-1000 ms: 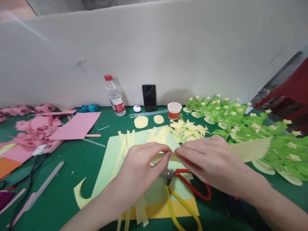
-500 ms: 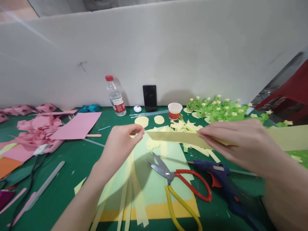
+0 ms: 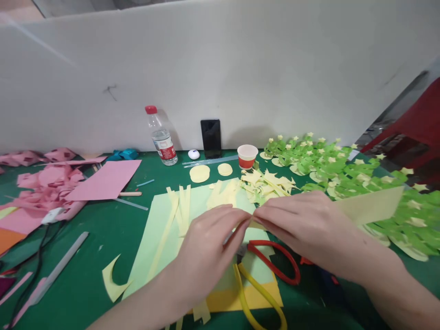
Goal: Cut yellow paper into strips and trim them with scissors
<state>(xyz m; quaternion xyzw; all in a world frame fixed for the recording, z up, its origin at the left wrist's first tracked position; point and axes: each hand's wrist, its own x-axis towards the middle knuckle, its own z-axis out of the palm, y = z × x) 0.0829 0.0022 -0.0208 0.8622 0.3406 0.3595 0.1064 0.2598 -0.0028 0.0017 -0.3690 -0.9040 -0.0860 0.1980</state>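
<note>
A pale yellow paper strip (image 3: 373,205) runs through my right hand (image 3: 304,229), and its long free end sticks out to the right behind the wrist. My left hand (image 3: 213,247) pinches at the strip's other end, fingertips meeting those of my right hand; that end is mostly covered by fingers. Below them, scissors with one red and one yellow handle (image 3: 263,288) lie on light green sheets (image 3: 161,215), their blades largely hidden by my left hand. Thin yellow strips (image 3: 185,206) rest on the sheets. A glue gun (image 3: 332,284) is mostly concealed under my right forearm.
Yellow paper scraps and stars (image 3: 268,185) lie beyond my hands, near a paper cup (image 3: 247,156). Green paper plants with star tops (image 3: 364,183) crowd the right. A water bottle (image 3: 162,140) and phone (image 3: 211,139) stand by the white wall. Pink paper pieces (image 3: 51,181) fill the left.
My left hand has moved right and down, and my right hand has come inward, so their fingertips now meet. The strip stretch that showed between them is now covered.
</note>
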